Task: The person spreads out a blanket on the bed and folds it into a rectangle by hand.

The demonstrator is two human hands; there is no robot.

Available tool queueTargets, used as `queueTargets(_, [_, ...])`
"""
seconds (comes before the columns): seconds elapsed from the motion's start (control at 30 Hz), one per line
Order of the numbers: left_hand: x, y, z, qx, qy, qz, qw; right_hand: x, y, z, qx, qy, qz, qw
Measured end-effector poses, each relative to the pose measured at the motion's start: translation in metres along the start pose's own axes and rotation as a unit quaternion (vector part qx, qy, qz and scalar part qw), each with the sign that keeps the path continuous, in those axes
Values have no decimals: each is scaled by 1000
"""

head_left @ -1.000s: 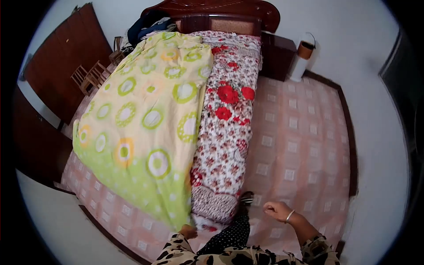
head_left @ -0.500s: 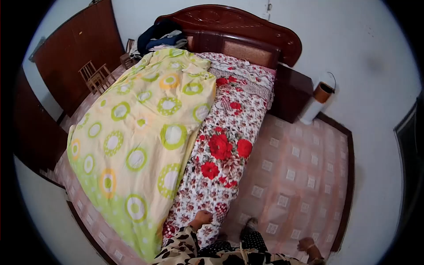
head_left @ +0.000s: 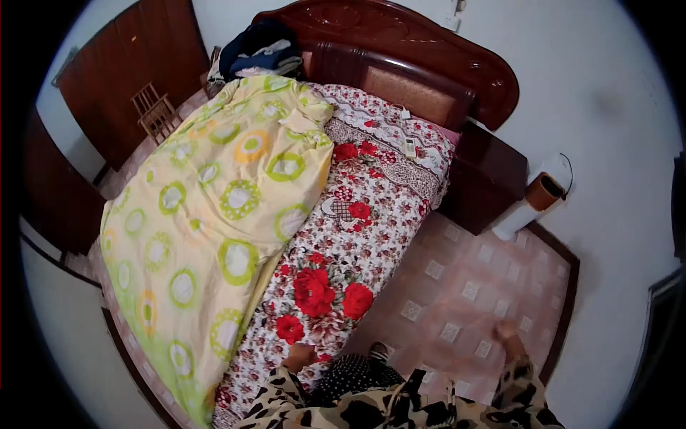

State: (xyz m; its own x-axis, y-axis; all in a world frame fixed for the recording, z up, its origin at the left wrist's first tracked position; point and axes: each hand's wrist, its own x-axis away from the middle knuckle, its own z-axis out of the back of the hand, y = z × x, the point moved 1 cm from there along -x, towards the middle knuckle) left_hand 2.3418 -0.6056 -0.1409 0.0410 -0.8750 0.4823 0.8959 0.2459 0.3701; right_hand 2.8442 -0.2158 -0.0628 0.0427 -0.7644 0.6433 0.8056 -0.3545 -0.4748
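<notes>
My left hand [head_left: 301, 354] hangs over the near edge of the bed, its fingers curled, with no object visible in it. Below it is the floral sheet [head_left: 386, 236], white with red roses; I cannot tell whether the hand touches it. To the left a yellow-green quilt [head_left: 207, 214] with ring patterns covers much of the bed, bunched along its edge. My right hand [head_left: 506, 329] is out over the tiled floor, away from the bed, its fingers smeared by motion. Both sleeves have a dark-spotted pattern.
A dark nightstand [head_left: 484, 175] stands beside the carved headboard [head_left: 429, 50]. Next to it, against the wall, is a white cylinder with a brown top [head_left: 532, 204]. Folded clothes [head_left: 268, 53] are piled at the bed's far left corner. A small white device [head_left: 410, 148] lies near the pillow end. Wooden chair [head_left: 153, 111] at left.
My view has moved closer to the headboard and turned slightly. My right hand has swung forward and up; my left hand has shifted left in view. The quilt still lies as before.
</notes>
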Motion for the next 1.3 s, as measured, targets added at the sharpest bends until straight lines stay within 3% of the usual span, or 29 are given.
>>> queueTargets(0.03, [-14,-2,-8,418,-14,90,904,-1,-87,-3,34,109,109,987])
queueTargets(0.07, [-28,-3,-16,757,-19,161,633,-43,-130,-9,-109,43,119,986])
queueTargets(0.1, [-33,11,2,602,97,152,778,-44,-203,-13,-137,-20,128,982])
queueTargets(0.13, [-45,10,2,611,108,158,768,-66,-252,-24,-71,-31,190,979])
queueTargets(0.17, [-60,5,0,595,159,105,781,-74,-297,-38,-60,-38,197,978])
queueTargets(0.2, [-79,-4,-4,574,206,47,791,-78,-339,-55,-94,-88,257,958])
queueTargets(0.23, [-104,-23,-29,611,212,10,763,-82,-377,-71,-128,-132,316,931])
queueTargets(0.27, [-118,-21,-9,614,214,4,760,-79,-408,-83,-47,-134,373,917])
queueTargets(0.3, [-124,-15,16,827,189,96,521,-89,-430,-99,5,-142,386,912])
queueTargets(0.33, [-143,-16,40,949,138,174,226,-85,-452,-110,105,-113,440,885])
queueTargets(0.37, [-170,-30,34,927,166,266,205,-110,-459,-129,130,-137,460,868])
queueTargets(0.4, [-167,-16,82,896,180,256,314,-97,-476,-137,108,-181,444,871])
queueTargets(0.47, [-203,-42,68,926,219,276,134,-131,-485,-163,171,-229,439,852])
queueTargets(0.5, [-213,-50,77,925,226,276,130,-146,-499,-174,172,-235,443,848])
queueTargets(0.57, [-229,-58,90,927,241,253,136,-173,-519,-192,163,-273,339,885])
queueTargets(0.7, [-246,-72,102,926,263,235,133,-219,-584,-231,63,-305,253,916])
queueTargets(0.77, [-245,-71,102,925,288,229,95,-230,-628,-247,155,-269,312,898])
queueTargets(0.87, [-232,-62,102,913,337,226,35,-260,-682,-287,148,-249,340,895])
queueTargets(0.9, [-228,-56,95,898,350,265,10,-280,-693,-305,152,-259,343,890])
queueTargets(0.93, [-226,-47,89,882,361,304,-15,-308,-704,-326,197,-213,410,864])
queueTargets(1.0, [-217,-25,73,905,374,204,17,-315,-738,-349,240,-146,490,825])
queueTargets(1.07, [-226,-4,-6,875,402,266,-46,-332,-777,-376,225,-128,507,822])
queueTargets(1.13, [-224,55,-30,885,420,75,-187,-341,-814,-395,234,-66,599,763])
queueTargets(1.2, [-252,88,-4,858,416,244,-175,-356,-839,-418,234,-2,620,749])
queueTargets(1.23, [-269,104,10,851,400,289,-179,-365,-846,-427,240,-15,621,746])
queueTargets(1.3, [-308,119,37,855,368,321,-176,-381,-856,-444,211,66,617,755])
